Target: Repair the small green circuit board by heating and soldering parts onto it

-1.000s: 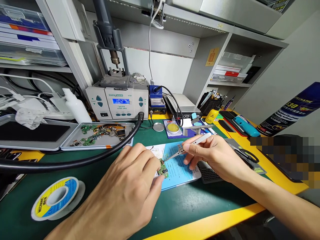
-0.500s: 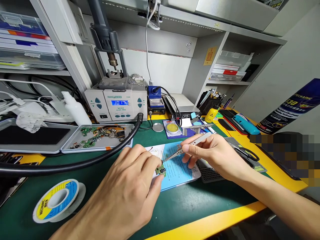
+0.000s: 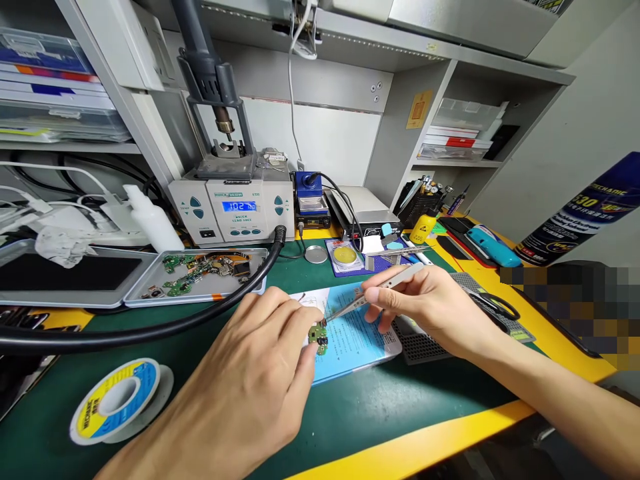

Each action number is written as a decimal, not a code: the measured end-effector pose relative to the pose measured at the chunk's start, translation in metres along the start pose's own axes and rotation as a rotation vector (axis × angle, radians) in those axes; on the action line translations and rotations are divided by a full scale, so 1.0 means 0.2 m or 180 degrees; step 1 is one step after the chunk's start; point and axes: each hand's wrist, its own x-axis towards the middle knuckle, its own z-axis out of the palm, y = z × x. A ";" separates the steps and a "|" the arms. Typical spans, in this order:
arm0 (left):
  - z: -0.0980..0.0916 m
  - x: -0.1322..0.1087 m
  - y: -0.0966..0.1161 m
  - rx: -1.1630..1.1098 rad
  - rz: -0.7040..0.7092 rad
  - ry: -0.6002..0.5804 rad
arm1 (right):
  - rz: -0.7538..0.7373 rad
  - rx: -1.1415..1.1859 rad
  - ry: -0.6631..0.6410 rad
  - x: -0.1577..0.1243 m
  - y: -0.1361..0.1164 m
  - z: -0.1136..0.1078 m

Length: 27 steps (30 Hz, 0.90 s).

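A small green circuit board point(image 3: 319, 339) is above the blue and white booklet point(image 3: 357, 337) in the middle of the mat. My left hand point(image 3: 265, 360) is closed on the board's left side, its fingers above and thumb below; the fingertips partly cover the board. Between thumb and fingers, my right hand point(image 3: 410, 300) grips metal tweezers point(image 3: 373, 295), tilted down to the left. Their tips meet the upper edge of the board, near a small dark part too tiny to name.
Left lie a solder spool point(image 3: 115, 403) and a tray of circuit boards point(image 3: 200, 273). A thick black hose point(image 3: 165, 333) crosses from the hot air station point(image 3: 235, 207). Flux tin point(image 3: 345, 256) and yellow bottle point(image 3: 424, 227) stand behind; black scissors point(image 3: 495, 307) and a spray can point(image 3: 580, 210) are right.
My left thumb and fingertips have shifted slightly left, so more of the circuit board shows. The tweezers stay near its upper edge. The station's display has gone from 101 to 102.
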 end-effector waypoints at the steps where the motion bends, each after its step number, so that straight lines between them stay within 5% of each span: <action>1: 0.00 0.00 0.00 -0.0013 -0.0023 -0.0002 | 0.0001 -0.0039 0.0028 0.00 0.00 0.00; 27: 0.02 -0.02 -0.03 0.0092 0.0064 -0.0043 | -0.0210 -0.0171 0.0074 -0.04 -0.02 0.01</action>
